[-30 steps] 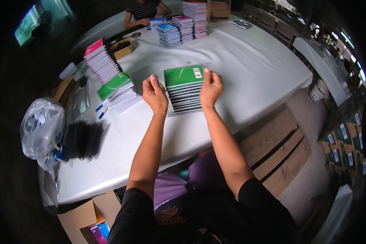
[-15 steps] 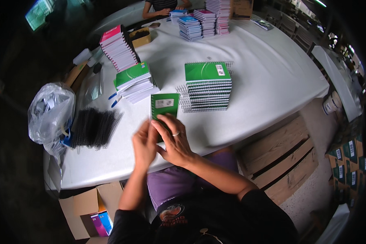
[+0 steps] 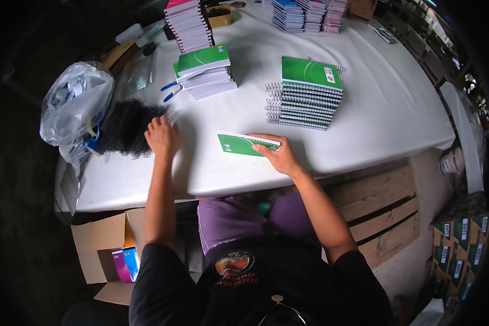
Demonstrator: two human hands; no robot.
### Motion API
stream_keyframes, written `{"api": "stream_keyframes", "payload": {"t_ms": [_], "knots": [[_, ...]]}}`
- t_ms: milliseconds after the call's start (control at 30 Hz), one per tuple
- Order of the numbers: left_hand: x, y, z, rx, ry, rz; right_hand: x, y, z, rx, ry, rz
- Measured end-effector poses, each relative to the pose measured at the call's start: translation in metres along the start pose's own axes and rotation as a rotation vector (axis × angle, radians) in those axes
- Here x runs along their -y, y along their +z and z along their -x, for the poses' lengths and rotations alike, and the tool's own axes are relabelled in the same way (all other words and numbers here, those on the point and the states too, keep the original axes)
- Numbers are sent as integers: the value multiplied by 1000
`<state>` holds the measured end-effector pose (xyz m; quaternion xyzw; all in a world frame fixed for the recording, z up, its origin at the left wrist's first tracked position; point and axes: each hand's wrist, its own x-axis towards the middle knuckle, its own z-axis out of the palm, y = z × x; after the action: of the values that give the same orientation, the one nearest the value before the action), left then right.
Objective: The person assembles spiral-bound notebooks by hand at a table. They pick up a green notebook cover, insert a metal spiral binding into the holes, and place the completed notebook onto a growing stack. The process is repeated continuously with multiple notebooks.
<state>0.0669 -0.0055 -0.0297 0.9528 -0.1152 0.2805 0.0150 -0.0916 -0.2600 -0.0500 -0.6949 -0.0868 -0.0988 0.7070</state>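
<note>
The right hand (image 3: 280, 155) grips a single green notebook (image 3: 246, 144) by its right end, fingers curled over the top cover and thumb below, with the notebook lying flat on the white worktop (image 3: 364, 98) near the person's edge, roughly at the centre. The left hand (image 3: 162, 137) is stretched out to the left, palm down and fingers loosely spread, its fingertips touching the near edge of a heap of black spiral binding coils (image 3: 126, 126); whether it has hold of a coil cannot be told. Just left of the coils sits a crumpled clear plastic bag (image 3: 75, 103) at the worktop's left end. Beyond the held notebook, to the right, stands a tall stack of spiral-bound green notebooks (image 3: 305, 93), wire bindings along its left and far sides. Farther off and to the left lies a looser stack of green-covered unbound notebooks (image 3: 205, 71), with two blue pens (image 3: 170, 91) just beside its left edge. At the far left a pile of pink-covered notebooks (image 3: 188, 23) rises, and more piles in blue and pink (image 3: 305, 14) stand along the far edge. Below the worktop, at the near left, an open cardboard box (image 3: 106, 239) holds bright coloured packs, and a wooden pallet (image 3: 380, 212) rests on the floor at the right.
</note>
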Motion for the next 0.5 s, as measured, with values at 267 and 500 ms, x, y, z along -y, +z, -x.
{"api": "stream_keyframes", "payload": {"t_ms": [267, 500], "knots": [[22, -9, -14, 33, -61, 556, -3, -5, -1, -10, -121, 27], [11, -30, -9, -9, 42, 785, -2, 1, -2, -71, -117, 19]]}}
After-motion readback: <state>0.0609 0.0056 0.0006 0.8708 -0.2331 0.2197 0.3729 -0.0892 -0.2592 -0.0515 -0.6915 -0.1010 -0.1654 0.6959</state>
